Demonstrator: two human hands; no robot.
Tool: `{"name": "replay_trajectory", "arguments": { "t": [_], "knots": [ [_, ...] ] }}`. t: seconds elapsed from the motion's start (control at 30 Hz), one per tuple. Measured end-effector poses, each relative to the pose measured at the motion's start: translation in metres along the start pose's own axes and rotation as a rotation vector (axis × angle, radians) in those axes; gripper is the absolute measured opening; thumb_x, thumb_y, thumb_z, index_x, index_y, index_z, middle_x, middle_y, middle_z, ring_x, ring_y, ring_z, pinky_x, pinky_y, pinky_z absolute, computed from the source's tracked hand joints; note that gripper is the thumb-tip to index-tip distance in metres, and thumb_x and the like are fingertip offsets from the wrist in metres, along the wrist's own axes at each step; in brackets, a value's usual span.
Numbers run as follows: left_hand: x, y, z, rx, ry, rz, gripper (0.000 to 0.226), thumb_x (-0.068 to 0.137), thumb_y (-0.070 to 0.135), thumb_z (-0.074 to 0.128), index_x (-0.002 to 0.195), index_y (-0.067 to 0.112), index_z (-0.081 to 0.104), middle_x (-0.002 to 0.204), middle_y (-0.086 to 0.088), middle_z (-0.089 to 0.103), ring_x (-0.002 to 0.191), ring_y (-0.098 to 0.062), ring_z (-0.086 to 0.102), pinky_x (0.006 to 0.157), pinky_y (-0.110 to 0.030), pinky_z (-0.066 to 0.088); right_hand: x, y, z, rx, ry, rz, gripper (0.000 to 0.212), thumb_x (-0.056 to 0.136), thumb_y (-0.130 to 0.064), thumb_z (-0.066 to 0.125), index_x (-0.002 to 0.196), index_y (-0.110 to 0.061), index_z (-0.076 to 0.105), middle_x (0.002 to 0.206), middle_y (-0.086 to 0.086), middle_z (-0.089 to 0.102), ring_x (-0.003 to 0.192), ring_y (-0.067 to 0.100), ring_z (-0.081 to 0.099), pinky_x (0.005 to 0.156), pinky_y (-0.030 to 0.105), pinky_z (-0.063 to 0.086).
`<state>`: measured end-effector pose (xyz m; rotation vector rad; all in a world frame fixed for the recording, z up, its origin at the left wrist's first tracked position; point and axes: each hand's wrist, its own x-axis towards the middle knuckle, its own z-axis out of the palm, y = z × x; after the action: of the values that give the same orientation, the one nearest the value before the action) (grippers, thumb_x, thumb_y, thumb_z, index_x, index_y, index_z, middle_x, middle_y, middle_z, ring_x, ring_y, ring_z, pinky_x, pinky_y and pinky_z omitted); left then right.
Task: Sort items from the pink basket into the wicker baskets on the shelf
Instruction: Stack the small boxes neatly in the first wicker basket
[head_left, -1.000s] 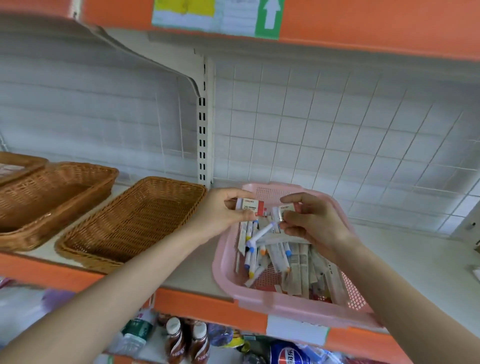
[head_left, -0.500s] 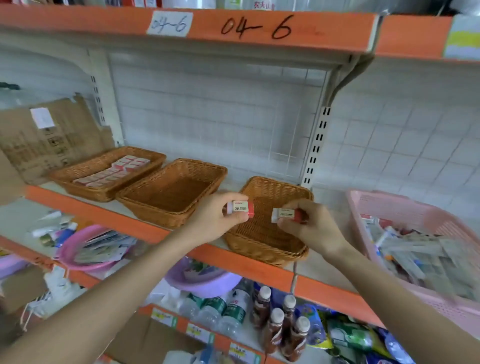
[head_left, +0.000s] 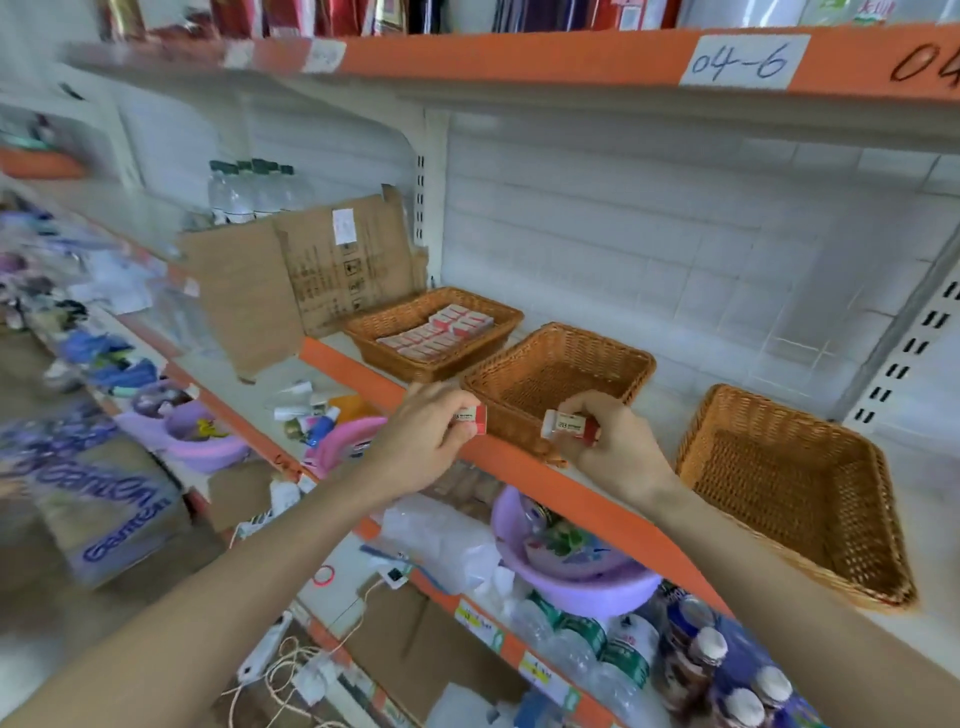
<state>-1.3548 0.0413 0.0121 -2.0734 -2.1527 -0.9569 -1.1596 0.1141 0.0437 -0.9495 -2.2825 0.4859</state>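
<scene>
Store shelving: orange-edged shelf (head_left: 545, 478), white tiled back wall, three wicker baskets in a row.

Left hand (head_left: 421, 441) fingers pinch a small red-white box (head_left: 474, 419) in front of the shelf edge, just left of the middle basket (head_left: 597, 345). Right hand (head_left: 618, 447) fingers pinch a second box (head_left: 569, 425) at that basket's front rim. Left basket (head_left: 511, 317) holds rows of matching boxes (head_left: 441, 332); right basket (head_left: 779, 467) sits apart. Cardboard sheet (head_left: 322, 265) and water bottles (head_left: 249, 192) are further left. Handwritten label (head_left: 743, 62) on the upper shelf reads "04-6". Box print is unreadable. Purple basin (head_left: 587, 587) sits below.
</scene>
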Motion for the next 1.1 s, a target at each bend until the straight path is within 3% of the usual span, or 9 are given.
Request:
{"name": "replay_trajectory", "arguments": {
  "t": [0.17, 0.3, 0.37, 0.43, 0.57, 0.73, 0.9, 1.1],
  "knots": [
    [0.007, -0.049, -0.003, 0.044, 0.030, -0.071, 0.026, 0.095, 0.016, 0.049, 0.119, 0.008, 0.057, 0.114, -0.010, 0.053, 0.107, -0.027, 0.045, 0.092, -0.035, 0.032, 0.044, -0.008, 0.035, -0.030, -0.055, -0.045, 0.014, 0.081, -0.010, 0.064, 0.095, -0.006, 0.065, 0.093, 0.007, 0.064, 0.086, 0.021, 0.056, 0.070, 0.026, 0.038],
    [0.027, -0.092, -0.010, 0.064, 0.040, -0.129, 0.027, 0.094, 0.014, 0.051, 0.120, 0.008, 0.056, 0.115, -0.011, 0.050, 0.110, -0.028, 0.044, 0.092, -0.031, 0.030, 0.090, -0.012, 0.065, -0.037, -0.090, -0.126, 0.011, 0.081, -0.005, 0.063, 0.092, -0.008, 0.064, 0.089, 0.005, 0.060, 0.088, 0.023, 0.055, 0.067, 0.021, 0.032],
    [0.042, -0.111, -0.018, 0.078, 0.034, -0.143, 0.028, 0.095, 0.014, 0.051, 0.121, 0.007, 0.055, 0.115, -0.011, 0.049, 0.111, -0.026, 0.042, 0.091, -0.028, 0.029, 0.120, -0.009, 0.079, -0.073, -0.089, -0.135, 0.019, 0.082, -0.007, 0.063, 0.101, -0.006, 0.063, 0.102, 0.009, 0.059, 0.100, 0.026, 0.054, 0.072, 0.019, 0.030],
    [0.061, -0.130, -0.026, 0.107, 0.029, -0.125, 0.029, 0.095, 0.016, 0.050, 0.122, 0.008, 0.054, 0.116, -0.011, 0.050, 0.112, -0.026, 0.043, 0.091, -0.027, 0.030, 0.150, -0.006, 0.091, -0.099, -0.083, -0.123, 0.027, 0.083, -0.008, 0.062, 0.110, -0.006, 0.060, 0.114, 0.013, 0.055, 0.110, 0.027, 0.051, 0.077, 0.017, 0.030],
    [0.110, -0.159, -0.037, 0.153, 0.027, -0.090, 0.028, 0.095, 0.017, 0.050, 0.122, 0.010, 0.055, 0.116, -0.007, 0.050, 0.112, -0.024, 0.043, 0.091, -0.026, 0.029, 0.199, 0.001, 0.108, -0.093, -0.083, -0.085, 0.024, 0.084, -0.006, 0.059, 0.108, -0.006, 0.058, 0.105, 0.006, 0.047, 0.105, 0.027, 0.049, 0.080, 0.021, 0.032],
    [0.156, -0.186, -0.030, 0.181, -0.032, -0.062, 0.032, 0.096, 0.021, 0.048, 0.127, 0.015, 0.053, 0.125, -0.003, 0.049, 0.121, -0.020, 0.041, 0.102, -0.031, 0.033, 0.238, 0.019, 0.120, -0.197, -0.075, -0.035, 0.019, 0.082, -0.011, 0.061, 0.100, -0.008, 0.060, 0.108, 0.010, 0.057, 0.105, 0.028, 0.048, 0.092, 0.032, 0.034],
    [0.184, -0.204, -0.020, 0.149, -0.117, -0.046, 0.032, 0.096, 0.022, 0.048, 0.127, 0.017, 0.053, 0.127, -0.001, 0.048, 0.123, -0.019, 0.040, 0.103, -0.032, 0.034, 0.253, 0.033, 0.127, -0.229, -0.084, 0.059, 0.020, 0.082, -0.011, 0.060, 0.102, -0.007, 0.060, 0.108, 0.010, 0.055, 0.106, 0.028, 0.048, 0.092, 0.032, 0.035],
    [0.217, -0.220, -0.007, 0.144, -0.237, 0.045, 0.032, 0.097, 0.026, 0.048, 0.128, 0.020, 0.053, 0.126, 0.004, 0.048, 0.120, -0.012, 0.043, 0.096, -0.024, 0.035, 0.261, 0.040, 0.137, -0.263, -0.110, 0.171, 0.026, 0.083, -0.012, 0.059, 0.109, -0.008, 0.057, 0.109, 0.009, 0.049, 0.109, 0.028, 0.043, 0.087, 0.029, 0.034]
  ]
}}
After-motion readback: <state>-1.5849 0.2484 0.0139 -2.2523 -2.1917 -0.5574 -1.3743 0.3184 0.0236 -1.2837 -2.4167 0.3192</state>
